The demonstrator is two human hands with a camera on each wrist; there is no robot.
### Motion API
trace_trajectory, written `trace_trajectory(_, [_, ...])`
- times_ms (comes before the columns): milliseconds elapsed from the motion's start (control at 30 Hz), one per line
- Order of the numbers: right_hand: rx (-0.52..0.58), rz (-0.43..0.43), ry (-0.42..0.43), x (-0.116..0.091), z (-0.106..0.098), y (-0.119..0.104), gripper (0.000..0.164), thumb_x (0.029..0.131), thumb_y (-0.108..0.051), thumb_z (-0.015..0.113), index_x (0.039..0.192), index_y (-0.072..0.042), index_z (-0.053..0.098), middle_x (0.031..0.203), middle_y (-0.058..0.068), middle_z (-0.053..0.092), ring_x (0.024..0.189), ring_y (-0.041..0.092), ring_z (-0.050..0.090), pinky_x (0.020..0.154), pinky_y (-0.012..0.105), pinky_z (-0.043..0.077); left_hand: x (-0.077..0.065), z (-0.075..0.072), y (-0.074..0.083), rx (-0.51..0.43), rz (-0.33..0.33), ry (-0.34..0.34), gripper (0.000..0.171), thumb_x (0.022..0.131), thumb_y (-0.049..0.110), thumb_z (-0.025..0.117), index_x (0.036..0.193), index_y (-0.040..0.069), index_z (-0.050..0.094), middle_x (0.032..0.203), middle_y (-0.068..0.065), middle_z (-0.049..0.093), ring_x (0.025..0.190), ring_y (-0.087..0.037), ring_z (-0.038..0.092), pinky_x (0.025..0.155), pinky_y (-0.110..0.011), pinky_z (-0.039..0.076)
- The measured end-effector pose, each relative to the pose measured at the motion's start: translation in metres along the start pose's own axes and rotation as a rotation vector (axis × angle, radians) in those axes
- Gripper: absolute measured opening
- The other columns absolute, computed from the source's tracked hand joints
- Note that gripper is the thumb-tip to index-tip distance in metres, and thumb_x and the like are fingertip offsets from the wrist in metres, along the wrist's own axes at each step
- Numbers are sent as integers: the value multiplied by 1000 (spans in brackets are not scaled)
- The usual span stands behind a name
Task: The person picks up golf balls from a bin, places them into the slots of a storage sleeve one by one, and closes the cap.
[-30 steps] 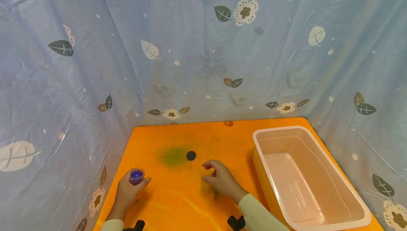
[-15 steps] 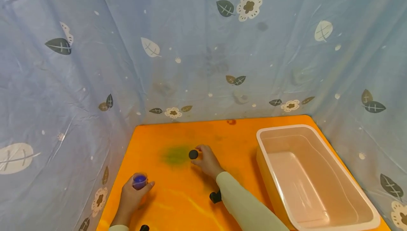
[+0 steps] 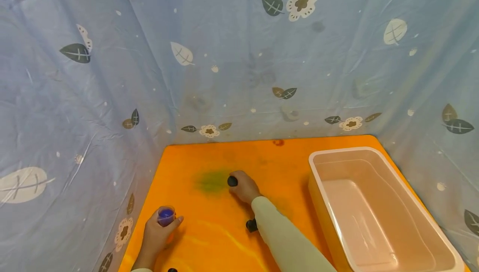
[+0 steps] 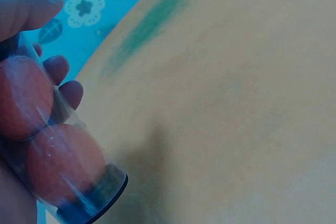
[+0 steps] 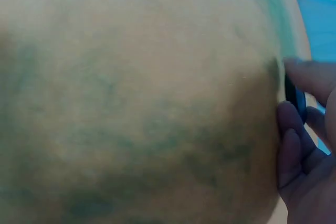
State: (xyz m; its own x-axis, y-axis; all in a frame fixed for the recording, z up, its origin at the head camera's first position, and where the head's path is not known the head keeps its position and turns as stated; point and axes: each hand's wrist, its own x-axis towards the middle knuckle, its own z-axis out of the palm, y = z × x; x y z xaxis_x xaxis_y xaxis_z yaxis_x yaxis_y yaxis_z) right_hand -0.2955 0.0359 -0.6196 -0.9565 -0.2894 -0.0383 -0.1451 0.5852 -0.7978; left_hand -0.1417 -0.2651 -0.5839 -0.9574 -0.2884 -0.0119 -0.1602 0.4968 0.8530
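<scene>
At the front left, my left hand (image 3: 154,232) grips a clear tube (image 4: 65,109) standing upright, its open top facing the head camera. Inside the top sits a blue ball (image 3: 165,215); two reddish balls (image 4: 64,163) show lower down in the left wrist view, above the tube's dark base (image 4: 100,198). Farther back, near the green stain, my right hand (image 3: 245,188) pinches a black round cap (image 3: 233,181) by its edge, thumb and fingers on opposite sides. The right wrist view shows this cap (image 5: 295,98) edge-on, close to the tabletop.
An orange tabletop (image 3: 209,238) with a green stain (image 3: 212,181) lies beneath both hands. A large pale plastic tub (image 3: 314,168) stands on the right. Blue patterned curtain (image 3: 232,64) surrounds the table at the back and sides.
My right hand has moved forward and left to the black cap, which lay on the table, and now pinches it. The left hand keeps its grip on the tube. The head view has shifted slightly.
</scene>
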Motion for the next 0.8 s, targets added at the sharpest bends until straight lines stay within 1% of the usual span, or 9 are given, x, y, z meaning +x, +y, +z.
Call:
trace_trajectory(133, [-68,-2,27,-3,4,1,49,101,-11,82,146,-9,66,142,10,62,125,33,64,104,51,53,-2,2,-1,-20,-2,-2,50,89,23,94,126,0,69,108,-14,74,97,-26,69,77,-30,57])
trace_trajectory(267, [-98,-16,52,-4,5,2,45,102,-12,81,144,-10,67,135,10,61,118,32,67,100,50,56,-2,4,-1,-35,-7,-15,51,89,24,94,127,0,69,110,-14,74,98,-26,69,78,-31,57])
trace_trajectory(400, [-48,-14,62,-5,0,2,45,104,-14,79,146,-8,65,135,12,58,120,33,66,100,50,56,-2,4,1,-21,-14,-20,51,90,25,94,127,0,69,110,-13,73,98,-27,69,78,-31,57])
trace_trajectory(533, [24,-12,82,-8,-12,3,46,104,-14,78,147,-4,64,135,15,57,123,36,65,101,52,56,-1,5,3,-17,-9,-19,50,90,24,94,126,0,69,109,-13,74,98,-27,70,78,-31,57])
trace_trajectory(667, [58,0,113,-16,-27,2,47,105,-15,78,147,0,63,135,17,55,122,38,64,100,53,56,-1,8,3,-28,0,-25,50,90,24,94,126,1,69,109,-13,74,98,-27,70,79,-30,57])
trace_trajectory(800, [63,-5,137,-26,-42,-7,46,104,-14,78,146,0,65,135,17,54,123,40,64,101,55,55,-4,9,5,-24,-2,-37,51,91,26,93,127,1,69,108,-12,73,97,-26,69,77,-30,57])
